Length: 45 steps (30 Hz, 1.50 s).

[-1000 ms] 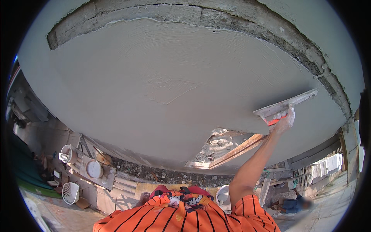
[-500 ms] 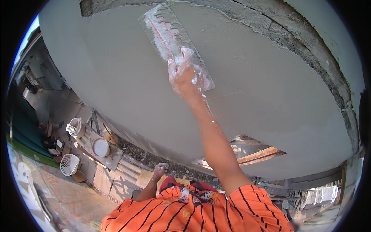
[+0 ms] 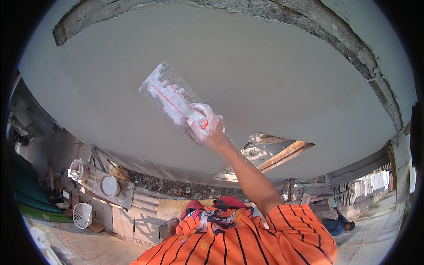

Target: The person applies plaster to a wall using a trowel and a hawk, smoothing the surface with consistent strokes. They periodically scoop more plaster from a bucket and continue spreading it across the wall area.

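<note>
Up toward ten o'clock from the middle of our view, we hold a long, plaster-smeared trowel [image 3: 165,95] over a smooth grey wall [image 3: 300,97]; whether its whole face touches, we cannot tell. From our right hand [image 3: 211,127] the blade runs out between ten and eleven o'clock, its short end pointing between four and five. That hand is far the nearer: its fingers are wrapped round the red handle [image 3: 204,125]. Our left hand [image 3: 172,224] hangs well apart, between six and seven o'clock from it, half hidden by the striped shirt [image 3: 212,240], so we cannot tell how its fingers stand. At four o'clock from the right hand lies an opening with a timber strip [image 3: 287,155].

Half a second ago, the trowel's tip was up by the rough concrete band [image 3: 304,20] at twelve; now it is well below it and leans further left. Our left hand showed more fully then.
</note>
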Motion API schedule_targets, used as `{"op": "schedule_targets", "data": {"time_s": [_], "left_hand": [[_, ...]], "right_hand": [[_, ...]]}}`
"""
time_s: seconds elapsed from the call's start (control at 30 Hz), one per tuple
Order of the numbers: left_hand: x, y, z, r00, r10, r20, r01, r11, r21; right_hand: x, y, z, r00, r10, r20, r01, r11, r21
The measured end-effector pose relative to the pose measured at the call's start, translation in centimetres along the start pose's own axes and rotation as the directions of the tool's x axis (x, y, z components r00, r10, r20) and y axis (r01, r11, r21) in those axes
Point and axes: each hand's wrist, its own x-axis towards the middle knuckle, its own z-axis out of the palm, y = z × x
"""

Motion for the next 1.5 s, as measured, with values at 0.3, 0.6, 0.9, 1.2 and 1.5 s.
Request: {"op": "schedule_targets", "data": {"time_s": [0.3,0.6,0.9,1.2,1.5], "left_hand": [[2.9,7.4,-0.5,0.992,0.120,0.031,-0.123,0.988,0.096],[1.2,15.3,4.9,0.935,0.354,0.019,-0.352,0.933,-0.075],[-0.4,5.2,1.4,0.989,0.117,-0.091,-0.134,0.967,-0.218],[-1.4,1.4,-3.0,0.974,0.100,-0.204,-0.133,0.979,-0.152],[-14.5,27.9,12.5,0.746,0.573,0.338,-0.481,0.816,-0.321]], "right_hand": [[-5.5,5.3,-24.6,0.562,0.252,-0.788,0.039,0.943,0.330],[2.8,1.7,0.9,0.986,0.088,-0.140,-0.124,0.954,-0.274],[-1.3,8.3,12.4,0.794,0.563,0.230,-0.274,0.669,-0.691],[-6.0,8.3,8.3,0.837,0.457,0.301,-0.333,0.862,-0.383],[-5.0,7.2,9.5,0.984,0.075,0.164,0.013,0.878,-0.478]]}}
